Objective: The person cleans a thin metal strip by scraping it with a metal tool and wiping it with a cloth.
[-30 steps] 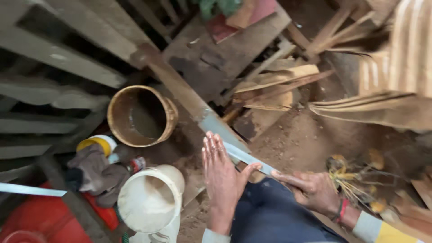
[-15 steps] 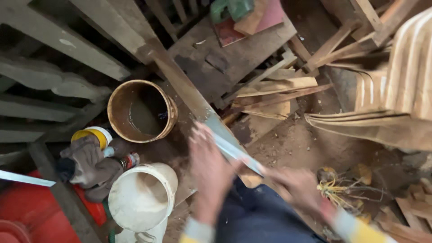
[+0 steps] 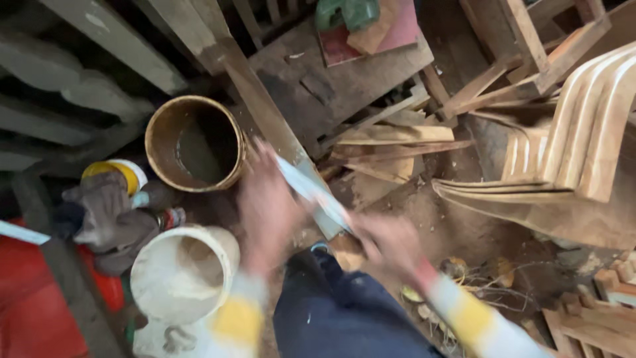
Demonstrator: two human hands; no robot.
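Observation:
Both hands are blurred by motion. My left hand (image 3: 265, 205) lies over a long wooden plank (image 3: 262, 109) that slants from the upper left down to my knee. Its fingers reach toward a pale bluish strip (image 3: 311, 189) on the plank's lower end. My right hand (image 3: 387, 242) is at the lower end of that strip and appears closed around it. My knee in dark blue trousers (image 3: 338, 311) is just below both hands. The sleeves are white with yellow bands.
A brown round bucket (image 3: 195, 142) stands left of the plank, a white bucket (image 3: 182, 272) below it. Grey gloves (image 3: 106, 215), a yellow-capped can (image 3: 116, 176) and a red container (image 3: 33, 305) lie at the left. Curved wooden chair parts (image 3: 583, 132) and offcuts (image 3: 391, 152) fill the right.
My left hand has slid up the plank toward the brown bucket, and the right hand has followed. Both are now blurred. The view has shifted slightly.

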